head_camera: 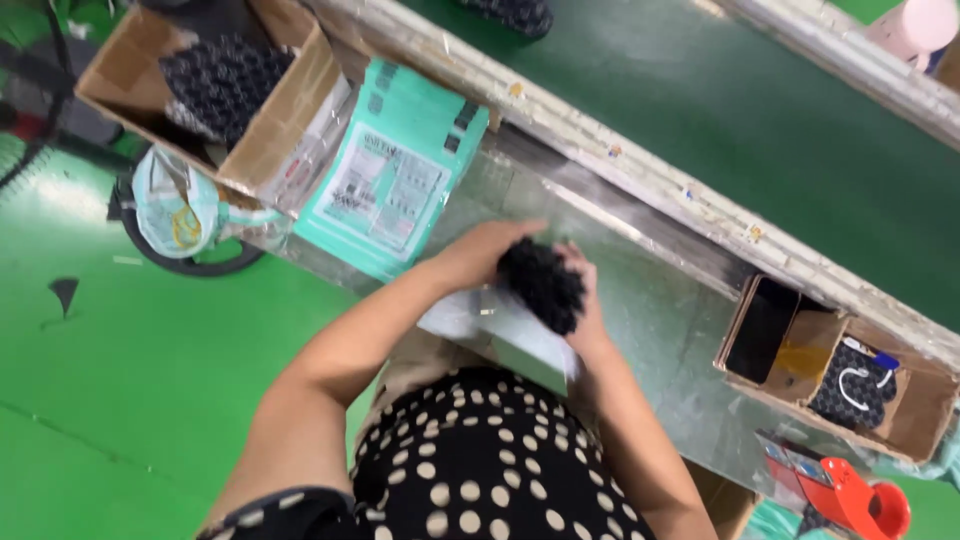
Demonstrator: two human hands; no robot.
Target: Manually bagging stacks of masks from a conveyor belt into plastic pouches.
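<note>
Black mesh bundle (542,283) sits gripped between our left hand (482,258) and right hand (588,300), fingers pressed around it over a clear bag (480,315) at the bench's (660,310) near edge; bagging seems underway, needing the bag's mouth opened.

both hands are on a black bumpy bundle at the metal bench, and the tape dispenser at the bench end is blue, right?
Not quite: the head view shows the tape dispenser is red. Left hand and right hand do hold the black bumpy bundle over the metal bench.
</note>
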